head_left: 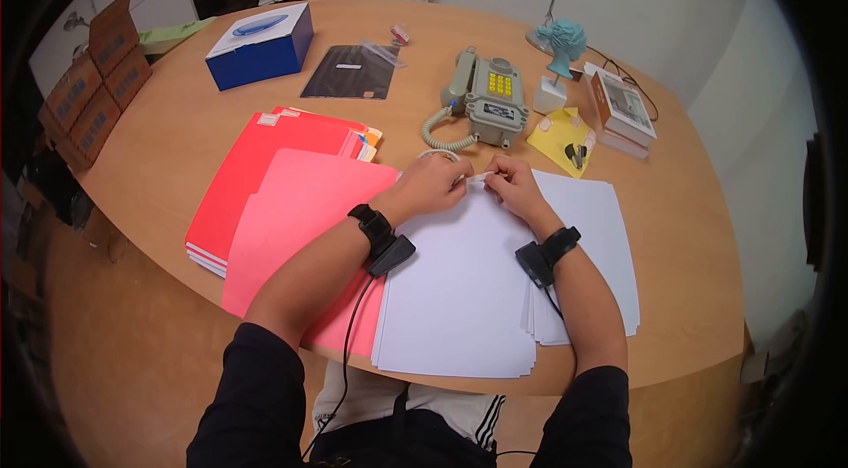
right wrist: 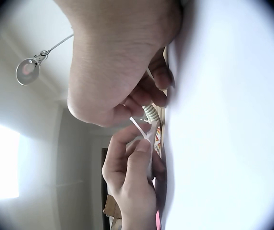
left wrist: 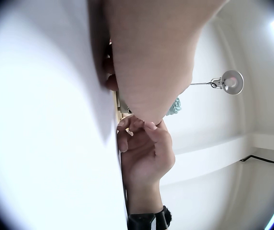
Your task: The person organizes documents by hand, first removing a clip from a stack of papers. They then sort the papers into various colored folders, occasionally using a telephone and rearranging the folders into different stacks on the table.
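Both hands meet over the top edge of a stack of white paper (head_left: 459,291). A thin white strip (head_left: 478,177) spans the short gap between their fingertips. My left hand (head_left: 428,186) pinches one end between thumb and forefinger, and in the right wrist view the strip (right wrist: 138,128) rises from that hand (right wrist: 134,167). The other end is pinched by my right hand (head_left: 515,189), its fingers curled close to the paper. Just past the left knuckles a pale curved edge (head_left: 439,152) shows, mostly hidden. I cannot tell what the strip belongs to.
More white sheets (head_left: 601,247) lie under the right forearm. A pink folder (head_left: 305,220) and red folders (head_left: 252,167) are on the left. Beyond stand a grey telephone (head_left: 493,97), a yellow envelope (head_left: 558,136), books (head_left: 623,110), a teal bust (head_left: 564,44) and a blue box (head_left: 261,57).
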Demonstrator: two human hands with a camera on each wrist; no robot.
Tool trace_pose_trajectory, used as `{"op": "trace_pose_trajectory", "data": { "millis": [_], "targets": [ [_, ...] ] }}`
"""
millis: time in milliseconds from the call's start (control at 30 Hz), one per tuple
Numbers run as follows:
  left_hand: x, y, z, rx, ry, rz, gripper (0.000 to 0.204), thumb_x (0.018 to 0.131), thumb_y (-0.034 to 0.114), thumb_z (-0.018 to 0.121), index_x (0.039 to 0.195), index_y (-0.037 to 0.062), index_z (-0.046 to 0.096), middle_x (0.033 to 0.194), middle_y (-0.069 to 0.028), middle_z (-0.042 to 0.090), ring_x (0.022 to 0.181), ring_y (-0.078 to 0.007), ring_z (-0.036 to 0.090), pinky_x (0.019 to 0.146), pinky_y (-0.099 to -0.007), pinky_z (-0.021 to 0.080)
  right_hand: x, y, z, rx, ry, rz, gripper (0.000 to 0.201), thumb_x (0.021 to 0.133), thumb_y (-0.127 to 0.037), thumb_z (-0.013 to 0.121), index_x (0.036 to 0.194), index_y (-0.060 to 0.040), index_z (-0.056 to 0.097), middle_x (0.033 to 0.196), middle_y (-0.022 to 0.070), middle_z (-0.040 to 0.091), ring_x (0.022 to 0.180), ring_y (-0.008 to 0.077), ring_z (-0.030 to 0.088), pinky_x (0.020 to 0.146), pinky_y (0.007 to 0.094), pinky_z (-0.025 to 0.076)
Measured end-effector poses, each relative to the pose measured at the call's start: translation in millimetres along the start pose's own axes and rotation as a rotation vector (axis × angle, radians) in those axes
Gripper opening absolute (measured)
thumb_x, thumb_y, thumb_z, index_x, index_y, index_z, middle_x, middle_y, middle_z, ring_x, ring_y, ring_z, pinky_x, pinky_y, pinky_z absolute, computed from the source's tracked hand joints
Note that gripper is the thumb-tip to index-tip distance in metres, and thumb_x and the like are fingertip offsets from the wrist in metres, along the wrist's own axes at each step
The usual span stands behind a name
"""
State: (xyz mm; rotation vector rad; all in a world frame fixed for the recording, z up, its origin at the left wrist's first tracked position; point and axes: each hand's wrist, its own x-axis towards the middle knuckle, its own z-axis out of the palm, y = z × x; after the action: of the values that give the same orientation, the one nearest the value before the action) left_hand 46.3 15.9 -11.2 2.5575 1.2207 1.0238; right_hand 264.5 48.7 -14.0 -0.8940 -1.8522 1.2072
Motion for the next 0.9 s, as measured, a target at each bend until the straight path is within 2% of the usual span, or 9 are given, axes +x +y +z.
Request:
{"op": "trace_pose_trajectory", "data": {
  "millis": [100, 167, 200, 267, 300, 367, 600, 667, 900],
  "targets": [
    [-0.1, -1.4, 1.9, -0.023, 0.032, 0.024, 0.014, 0.082, 0.014, 0.063, 0.093, 0.0050, 0.066, 0.071, -0.0139, 0.065, 0.071, -0.0333, 0.065, 0.072, -0.0453, 0.051, 2.5, 5.0, -2.5, -0.040, -0.028, 0.054, 0.006, 0.087, -0.005, 0.061, 0.084, -0.0008, 0.059, 0.073, 0.0006, 0.057, 0.061, 0.0064, 0.051, 0.053, 0.0245, 0.041],
    [0.2, -0.6, 1.8, -0.026, 0.047, 0.020, 0.014, 0.082, 0.014, 0.063, 0.092, 0.0047, 0.066, 0.071, -0.0140, 0.064, 0.071, -0.0333, 0.065, 0.071, -0.0454, 0.051, 4.2, 7.2, 1.4, -0.149, 0.071, -0.139, 0.007, 0.087, -0.005, 0.061, 0.091, 0.0005, 0.060, 0.085, 0.0040, 0.056, 0.072, 0.0107, 0.054, 0.062, 0.0255, 0.045],
    [0.7, -0.5, 1.7, -0.034, 0.032, 0.022, 0.014, 0.083, 0.015, 0.064, 0.092, 0.0047, 0.066, 0.071, -0.0142, 0.065, 0.071, -0.0334, 0.065, 0.071, -0.0456, 0.051, 2.4, -0.3, 6.1, -0.149, 0.067, -0.135, 0.007, 0.087, -0.005, 0.061, 0.091, 0.0005, 0.060, 0.085, 0.0040, 0.056, 0.072, 0.0107, 0.054, 0.062, 0.0255, 0.045],
    [0.5, 1.4, 1.5, -0.047, 0.018, 0.019, 0.013, 0.084, 0.016, 0.064, 0.091, 0.0047, 0.066, 0.072, -0.0145, 0.065, 0.071, -0.0335, 0.065, 0.070, -0.0458, 0.051, -3.6, -22.0, 15.1, -0.126, 0.125, -0.230, 0.013, 0.086, -0.006, 0.061, 0.097, 0.0010, 0.060, 0.092, 0.0067, 0.052, 0.079, 0.0159, 0.054, 0.069, 0.0277, 0.047],
    [0.8, 3.3, -0.5, -0.039, 0.003, 0.006, 0.013, 0.084, 0.016, 0.064, 0.090, 0.0046, 0.066, 0.073, -0.0146, 0.065, 0.071, -0.0339, 0.065, 0.070, -0.0460, 0.051, -3.8, -22.5, 13.5, -0.126, 0.121, -0.228, 0.013, 0.086, -0.006, 0.061, 0.097, 0.0010, 0.060, 0.092, 0.0067, 0.052, 0.079, 0.0159, 0.054, 0.069, 0.0277, 0.047],
    [0.2, 5.7, -2.3, -0.035, -0.013, -0.014, 0.013, 0.085, 0.016, 0.064, 0.090, 0.0046, 0.066, 0.073, -0.0146, 0.065, 0.071, -0.0344, 0.065, 0.070, -0.0462, 0.051, -3.5, -21.5, 9.3, -0.366, -0.027, -0.261, 0.016, 0.085, -0.008, 0.062, 0.099, 0.0010, 0.061, 0.092, 0.0096, 0.057, 0.079, 0.0199, 0.057, 0.070, 0.0312, 0.048],
    [0.8, 2.3, 0.7, -0.013, -0.013, 0.009, 0.014, 0.084, 0.018, 0.064, 0.087, 0.0050, 0.068, 0.073, -0.0148, 0.066, 0.071, -0.0361, 0.065, 0.070, -0.0474, 0.050, -5.9, -26.0, 10.4, -0.469, -0.066, -0.122, 0.016, 0.084, -0.012, 0.063, 0.094, 0.0006, 0.062, 0.085, 0.0159, 0.064, 0.078, 0.0282, 0.063, 0.070, 0.0368, 0.050],
    [-0.5, 1.0, 2.2, -0.001, -0.029, 0.003, 0.014, 0.084, 0.018, 0.064, 0.087, 0.0051, 0.069, 0.073, -0.0149, 0.066, 0.072, -0.0360, 0.065, 0.070, -0.0474, 0.051, -6.6, -28.2, 11.4, -0.511, -0.070, -0.205, 0.014, 0.082, -0.011, 0.063, 0.090, 0.0010, 0.062, 0.080, 0.0166, 0.063, 0.075, 0.0310, 0.062, 0.069, 0.0376, 0.050],
    [-0.3, -4.1, 6.0, 0.017, -0.051, 0.020, 0.015, 0.082, 0.018, 0.064, 0.084, 0.0049, 0.070, 0.073, -0.0154, 0.066, 0.072, -0.0355, 0.065, 0.070, -0.0463, 0.051, -5.4, -28.8, 12.3, -0.639, -0.109, -0.309, 0.013, 0.080, -0.011, 0.062, 0.083, 0.0008, 0.059, 0.079, 0.0185, 0.061, 0.074, 0.0365, 0.060, 0.067, 0.0431, 0.048]
  ]
}}
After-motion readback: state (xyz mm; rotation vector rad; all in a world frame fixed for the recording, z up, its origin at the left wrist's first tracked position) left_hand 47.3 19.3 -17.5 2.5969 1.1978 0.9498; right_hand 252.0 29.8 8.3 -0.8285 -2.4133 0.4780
